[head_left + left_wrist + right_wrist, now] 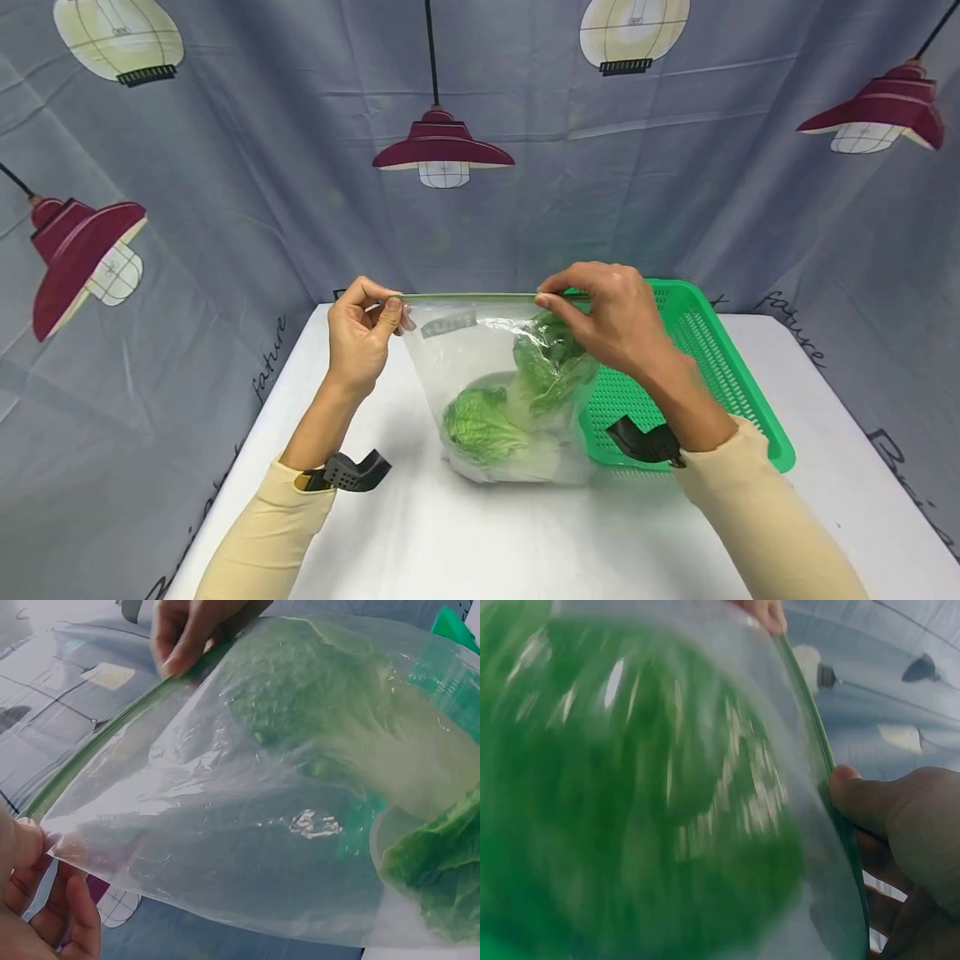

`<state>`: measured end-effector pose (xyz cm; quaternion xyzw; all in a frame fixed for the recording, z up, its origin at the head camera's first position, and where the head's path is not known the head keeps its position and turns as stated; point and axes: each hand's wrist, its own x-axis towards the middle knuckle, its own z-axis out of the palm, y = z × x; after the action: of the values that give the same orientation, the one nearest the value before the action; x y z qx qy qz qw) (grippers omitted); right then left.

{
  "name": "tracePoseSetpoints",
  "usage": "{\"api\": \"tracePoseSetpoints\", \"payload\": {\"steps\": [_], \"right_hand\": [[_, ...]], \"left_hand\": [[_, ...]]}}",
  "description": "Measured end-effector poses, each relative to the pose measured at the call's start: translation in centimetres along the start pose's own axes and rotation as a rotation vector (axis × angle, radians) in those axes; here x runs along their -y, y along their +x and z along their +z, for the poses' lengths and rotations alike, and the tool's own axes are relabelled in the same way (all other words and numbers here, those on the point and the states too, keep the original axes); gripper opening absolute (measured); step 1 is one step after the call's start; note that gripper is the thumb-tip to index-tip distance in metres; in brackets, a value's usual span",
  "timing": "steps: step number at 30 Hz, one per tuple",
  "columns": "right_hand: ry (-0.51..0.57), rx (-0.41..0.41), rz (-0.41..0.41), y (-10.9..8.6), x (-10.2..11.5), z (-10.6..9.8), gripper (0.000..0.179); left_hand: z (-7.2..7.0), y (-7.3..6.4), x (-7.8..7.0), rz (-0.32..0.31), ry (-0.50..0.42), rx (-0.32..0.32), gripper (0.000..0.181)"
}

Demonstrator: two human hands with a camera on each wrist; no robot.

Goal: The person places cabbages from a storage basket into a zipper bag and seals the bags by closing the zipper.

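Note:
A clear zip bag stands upright on the table, its top edge a green zip strip stretched between both hands. Inside are two leafy green heads that look like Chinese cabbage: one low at the left, the other higher at the right. My left hand pinches the strip's left end between thumb and fingers. Toward the strip's right end, my right hand pinches it with thumb and forefinger. The right wrist view shows that thumb pressing on the strip; the bag's contents are blurred there.
A green perforated plastic basket sits on the white table, behind and right of the bag, partly covered by my right arm. A grey curtain printed with lamps hangs around the table's back and sides.

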<state>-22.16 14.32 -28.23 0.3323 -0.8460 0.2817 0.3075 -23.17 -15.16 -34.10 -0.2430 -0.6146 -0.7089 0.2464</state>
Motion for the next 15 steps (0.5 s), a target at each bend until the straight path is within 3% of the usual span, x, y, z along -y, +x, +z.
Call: {"api": "tracePoseSetpoints", "payload": {"steps": [8, 12, 15], "right_hand": [[-0.096, -0.032, -0.049, -2.6, -1.2, -5.7, 0.017], [-0.064, -0.027, -0.066, -3.8, 0.0, -7.8, 0.008], [0.011, -0.013, -0.067, -4.6, 1.5, -9.4, 0.013]], "left_hand": [[-1.8, -1.0, -1.7, -0.006, -0.009, 0.014, 0.009], [-1.9, -1.8, -4.2, 0.046, -0.024, 0.076, 0.006], [-1.8, -2.6, -6.9, 0.093, -0.064, 0.113, 0.014]]}}
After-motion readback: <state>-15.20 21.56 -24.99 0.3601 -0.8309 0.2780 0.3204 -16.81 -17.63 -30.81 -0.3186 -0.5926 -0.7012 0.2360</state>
